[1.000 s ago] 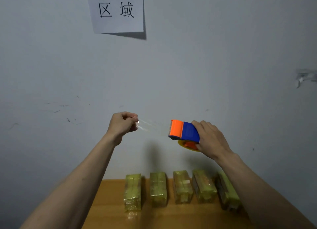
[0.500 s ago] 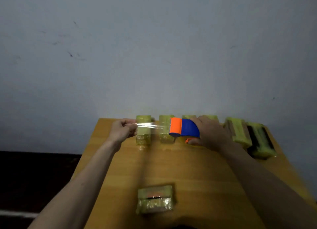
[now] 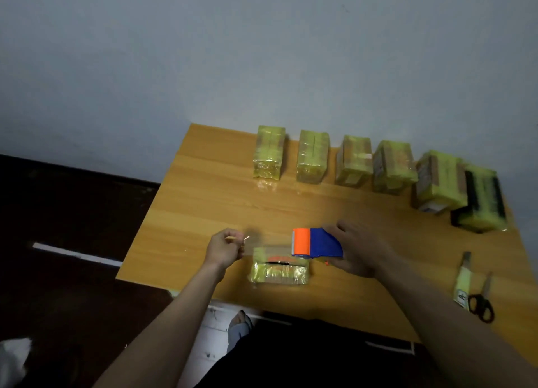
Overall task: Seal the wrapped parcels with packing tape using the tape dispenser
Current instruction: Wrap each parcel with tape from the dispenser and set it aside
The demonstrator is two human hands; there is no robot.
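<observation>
A yellow-wrapped parcel (image 3: 278, 268) lies near the front edge of the wooden table (image 3: 203, 201). My right hand (image 3: 361, 251) grips the blue and orange tape dispenser (image 3: 316, 242) just above the parcel's right end. My left hand (image 3: 225, 248) pinches the free end of a clear tape strip (image 3: 262, 240), stretched from the dispenser over the parcel's left end. Whether the tape touches the parcel is unclear.
Several more yellow-wrapped parcels (image 3: 313, 156) stand in a row along the table's back edge by the wall. Black scissors (image 3: 481, 299) and a utility knife (image 3: 463, 283) lie at the right front. My foot (image 3: 238, 325) shows below the table's front edge.
Both hands came down and toward me with the tape stretched between them, from in front of the back row to just above the front parcel. The view tilted down.
</observation>
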